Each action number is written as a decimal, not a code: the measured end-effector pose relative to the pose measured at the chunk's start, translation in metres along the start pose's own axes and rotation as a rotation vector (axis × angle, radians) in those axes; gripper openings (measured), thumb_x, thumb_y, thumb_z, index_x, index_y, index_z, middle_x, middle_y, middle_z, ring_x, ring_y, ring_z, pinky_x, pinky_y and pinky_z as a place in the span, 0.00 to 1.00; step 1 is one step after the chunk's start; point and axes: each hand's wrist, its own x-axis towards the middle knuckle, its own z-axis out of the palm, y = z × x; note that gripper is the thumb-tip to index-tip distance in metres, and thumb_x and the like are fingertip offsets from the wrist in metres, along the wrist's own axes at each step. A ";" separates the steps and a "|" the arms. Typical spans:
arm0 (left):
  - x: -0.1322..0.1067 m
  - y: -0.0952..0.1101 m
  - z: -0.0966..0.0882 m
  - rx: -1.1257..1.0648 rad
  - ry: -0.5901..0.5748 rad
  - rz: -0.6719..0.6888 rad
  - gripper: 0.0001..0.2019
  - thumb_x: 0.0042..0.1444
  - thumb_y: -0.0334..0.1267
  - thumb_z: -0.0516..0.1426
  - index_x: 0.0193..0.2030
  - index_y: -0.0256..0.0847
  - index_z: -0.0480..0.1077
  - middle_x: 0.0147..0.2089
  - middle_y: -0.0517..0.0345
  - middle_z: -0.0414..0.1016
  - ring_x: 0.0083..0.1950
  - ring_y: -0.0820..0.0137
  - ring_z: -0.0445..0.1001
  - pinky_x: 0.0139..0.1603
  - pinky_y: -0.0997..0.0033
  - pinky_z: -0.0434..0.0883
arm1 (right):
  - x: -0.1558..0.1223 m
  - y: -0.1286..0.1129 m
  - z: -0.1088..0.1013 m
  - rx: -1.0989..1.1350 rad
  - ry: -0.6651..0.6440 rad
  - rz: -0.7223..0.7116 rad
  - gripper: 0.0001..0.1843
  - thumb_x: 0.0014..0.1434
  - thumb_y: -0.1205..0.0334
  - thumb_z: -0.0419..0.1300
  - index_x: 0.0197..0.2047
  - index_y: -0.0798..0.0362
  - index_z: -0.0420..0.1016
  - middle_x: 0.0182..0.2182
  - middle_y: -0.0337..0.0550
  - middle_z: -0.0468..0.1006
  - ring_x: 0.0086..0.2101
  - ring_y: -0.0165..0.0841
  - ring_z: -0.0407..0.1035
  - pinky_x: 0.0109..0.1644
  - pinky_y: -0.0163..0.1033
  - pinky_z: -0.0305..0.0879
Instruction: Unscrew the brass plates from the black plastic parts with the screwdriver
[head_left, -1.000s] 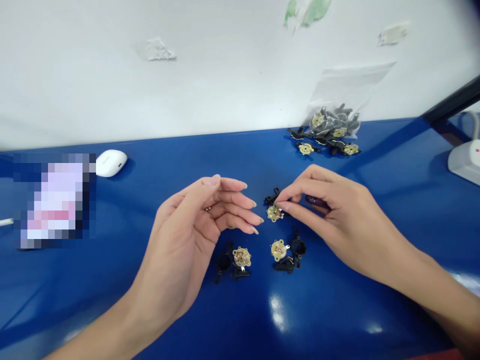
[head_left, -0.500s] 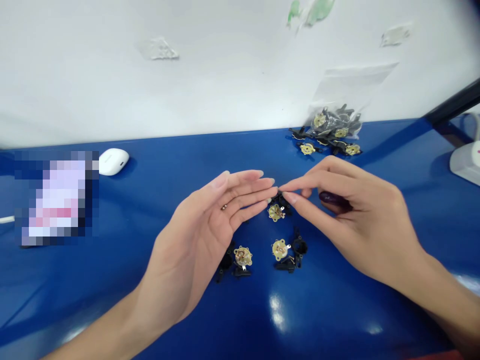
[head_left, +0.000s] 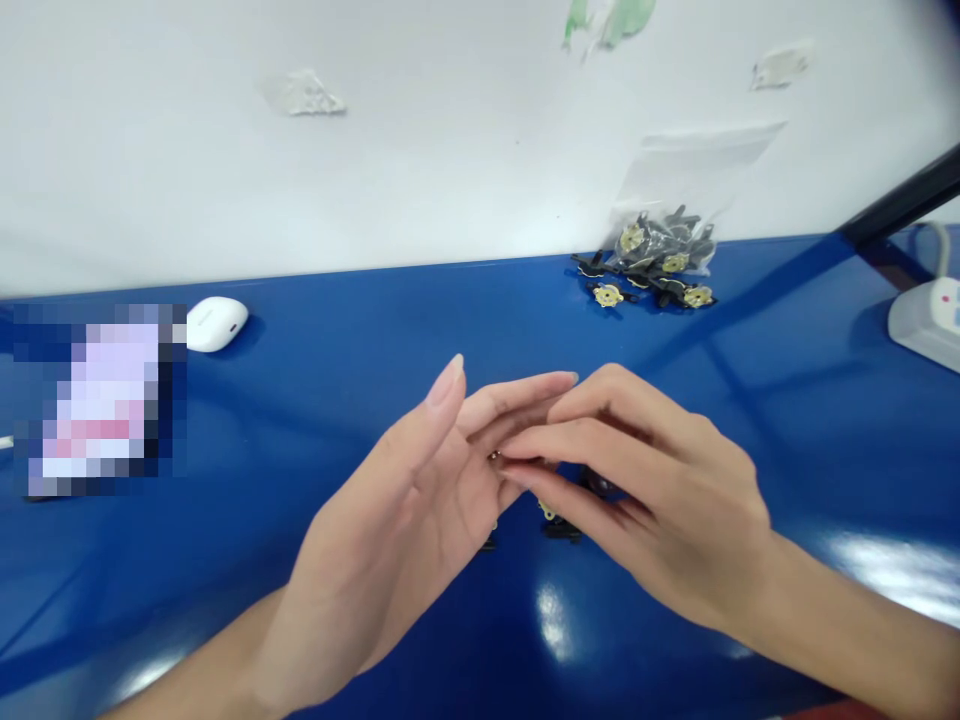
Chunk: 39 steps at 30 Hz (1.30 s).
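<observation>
My left hand (head_left: 427, 510) is held palm up over the table, its fingers stretched out and the thumb raised. On it, near the base of the fingers, lie tiny shiny metal pieces (head_left: 495, 456), too small to name. My right hand (head_left: 645, 500) reaches across it, thumb and forefinger pinched together at those pieces; what is between the tips is hidden. A dark, rounded object (head_left: 598, 482) shows under its curled fingers. Below the hands, a yellowish round part with metal contacts (head_left: 548, 511) and a black plastic part (head_left: 562, 532) are partly covered.
Black parts with yellowish discs (head_left: 609, 295) lie at the back right, beside a clear plastic bag (head_left: 664, 240) holding more. At left are a blurred-out phone (head_left: 105, 400) and a white earbud case (head_left: 217, 324). A white power strip (head_left: 930, 315) stands far right.
My right hand has moved left and down, from the left fingertips to the base of the left fingers. The hands now cover more of the parts on the table.
</observation>
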 end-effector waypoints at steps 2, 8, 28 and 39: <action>0.000 0.000 0.000 0.007 -0.024 0.006 0.30 0.78 0.60 0.52 0.70 0.42 0.79 0.72 0.43 0.81 0.77 0.46 0.74 0.72 0.54 0.72 | -0.001 -0.001 0.001 -0.007 0.007 0.011 0.08 0.76 0.66 0.65 0.44 0.47 0.86 0.43 0.43 0.87 0.43 0.36 0.84 0.38 0.40 0.80; -0.004 -0.006 -0.007 0.068 -0.091 0.009 0.33 0.82 0.61 0.43 0.73 0.45 0.77 0.76 0.48 0.76 0.78 0.48 0.71 0.73 0.55 0.71 | 0.000 -0.001 -0.001 -0.083 -0.035 0.061 0.09 0.76 0.64 0.64 0.44 0.42 0.86 0.42 0.40 0.86 0.41 0.36 0.83 0.40 0.43 0.80; -0.007 0.011 0.008 0.346 0.286 0.412 0.30 0.76 0.62 0.59 0.72 0.44 0.76 0.77 0.48 0.77 0.82 0.48 0.68 0.83 0.55 0.62 | 0.013 0.036 -0.036 -0.001 -0.201 0.183 0.05 0.80 0.60 0.61 0.50 0.46 0.79 0.47 0.43 0.77 0.39 0.33 0.76 0.41 0.41 0.72; -0.009 0.019 -0.039 0.668 0.371 0.690 0.22 0.81 0.52 0.54 0.71 0.43 0.74 0.68 0.46 0.83 0.73 0.45 0.78 0.77 0.40 0.71 | 0.006 0.043 -0.017 -0.257 -0.340 0.024 0.11 0.83 0.63 0.53 0.53 0.48 0.77 0.48 0.42 0.78 0.28 0.29 0.74 0.27 0.39 0.62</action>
